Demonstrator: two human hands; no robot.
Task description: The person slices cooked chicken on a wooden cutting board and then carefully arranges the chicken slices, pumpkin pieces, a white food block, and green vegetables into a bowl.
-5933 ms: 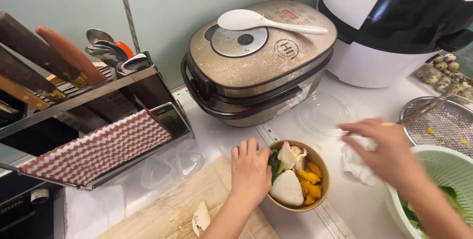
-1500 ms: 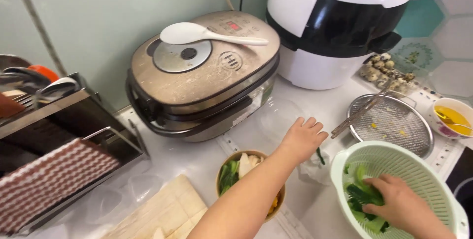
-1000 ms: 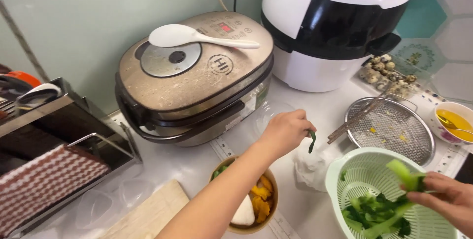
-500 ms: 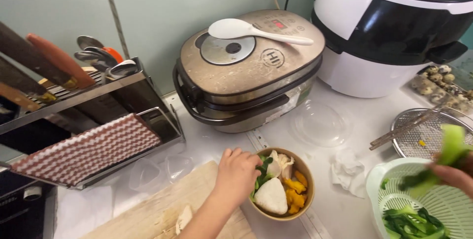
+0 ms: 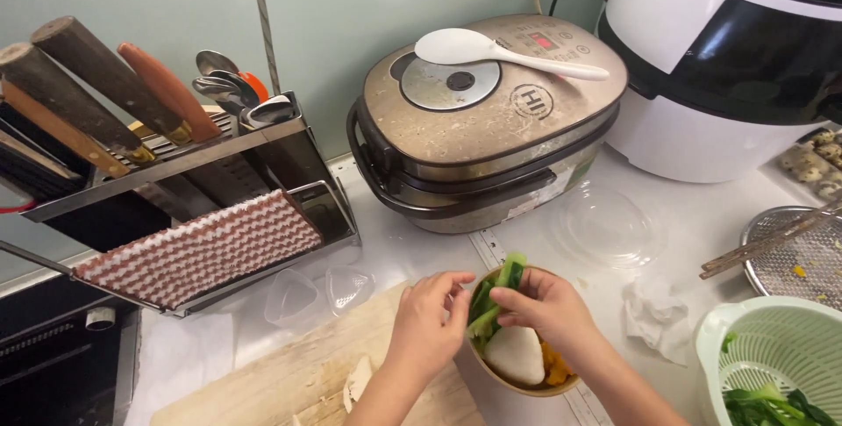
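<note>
Two hands work over one brown bowl (image 5: 526,382) on the white bench (image 5: 693,233). The right hand (image 5: 548,307) pinches a leafy green vegetable piece (image 5: 498,290) between thumb and fingers, holding it at the bowl's left rim; the left hand (image 5: 430,325) is curled, its fingertips touching the same greens from the other side. Inside the bowl lie one white rounded lump (image 5: 516,354) and some orange pieces (image 5: 554,365).

Around them are one rice cooker (image 5: 482,128) with one white paddle (image 5: 500,50) lying on its lid, one white and black air fryer (image 5: 728,57), one pale green colander (image 5: 772,365) holding more greens, one metal sieve (image 5: 802,259) with chopsticks (image 5: 772,240) across it, one crumpled paper towel (image 5: 656,321), one clear plastic lid (image 5: 605,226), one wooden cutting board (image 5: 298,378), and a knife rack (image 5: 175,180) with several handles and spoons.

Half a second earlier the right hand was out over the colander lifting greens, and the left hand alone was at the bowl; now both meet there.

The wall behind is pale green.
</note>
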